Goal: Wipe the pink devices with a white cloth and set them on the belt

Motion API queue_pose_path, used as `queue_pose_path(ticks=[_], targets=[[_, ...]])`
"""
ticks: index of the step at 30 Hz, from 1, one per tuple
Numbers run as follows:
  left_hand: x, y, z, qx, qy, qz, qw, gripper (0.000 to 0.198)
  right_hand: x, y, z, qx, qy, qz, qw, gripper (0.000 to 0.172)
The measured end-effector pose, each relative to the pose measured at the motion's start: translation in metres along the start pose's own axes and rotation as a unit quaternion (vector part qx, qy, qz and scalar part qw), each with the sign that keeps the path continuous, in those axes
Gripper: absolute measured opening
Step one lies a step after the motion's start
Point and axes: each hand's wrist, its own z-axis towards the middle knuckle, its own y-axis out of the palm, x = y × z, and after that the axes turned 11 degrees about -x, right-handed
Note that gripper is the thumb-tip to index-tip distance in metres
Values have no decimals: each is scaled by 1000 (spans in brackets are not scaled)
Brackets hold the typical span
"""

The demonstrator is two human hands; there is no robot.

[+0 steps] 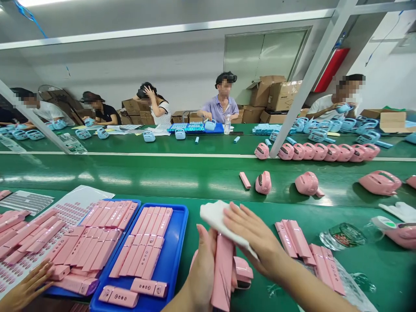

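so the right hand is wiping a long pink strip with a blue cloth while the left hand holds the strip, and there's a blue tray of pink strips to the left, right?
Not quite: the cloth is white, not blue, as the head view shows. The right hand presses it onto the long pink strip, the left hand holds that strip, and the blue tray of pink strips lies to the left.

A tray (175, 264) full of bars sits left of the left hand (203, 268). The right hand (256, 240) lies on a cloth (216, 216), over a bar (223, 271). A bottle (344, 236) lies to the right.
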Motion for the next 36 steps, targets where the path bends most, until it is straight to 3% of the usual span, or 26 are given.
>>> queue_pose_path(ticks=[3,6,8,9,11,13,14,15,17,19,21,24,26,29,31,32,35,36], targets=[[-3,-1,1,35,15,-13,999,76,-5,-2,4,2,-4,2,1000,40],[-3,-1,1,19,31,-24,999,67,-4,-5,8,-12,-49,30,998,40],[0,2,1,13,27,10,999,72,4,-7,8,24,47,101,993,35],[1,4,0,8,31,26,999,74,9,-7,8,52,135,163,976,33],[6,11,-2,-6,55,45,997,75,18,-9,6,123,308,302,894,35],[13,19,-5,-20,76,60,995,74,20,-11,5,189,379,396,815,39],[16,23,-7,-22,75,66,995,74,18,-12,5,208,375,411,804,39],[19,27,-9,-20,70,70,995,73,14,-14,6,210,361,407,812,37],[24,32,-12,-16,61,72,995,73,2,-19,9,169,299,356,869,33],[25,32,-13,-20,66,69,995,72,-10,-23,15,114,187,259,941,38],[25,29,-12,-27,75,65,995,71,-17,-25,21,73,61,155,983,46],[22,23,-10,-35,80,64,994,71,-19,-24,27,35,-36,70,996,44],[21,19,-8,-42,80,66,994,74,-15,-23,30,48,-21,81,995,41],[17,18,-7,-48,70,56,995,76,-8,-23,31,91,60,171,979,40],[16,19,-7,-71,85,22,994,70,-2,-27,32,128,155,306,931,33],[16,20,-8,-88,97,6,991,66,2,-30,32,164,208,389,882,29],[19,25,-12,-120,103,3,987,58,12,-39,35,292,321,566,701,20],[21,27,-14,-115,88,14,989,57,14,-41,35,312,331,590,667,20]])
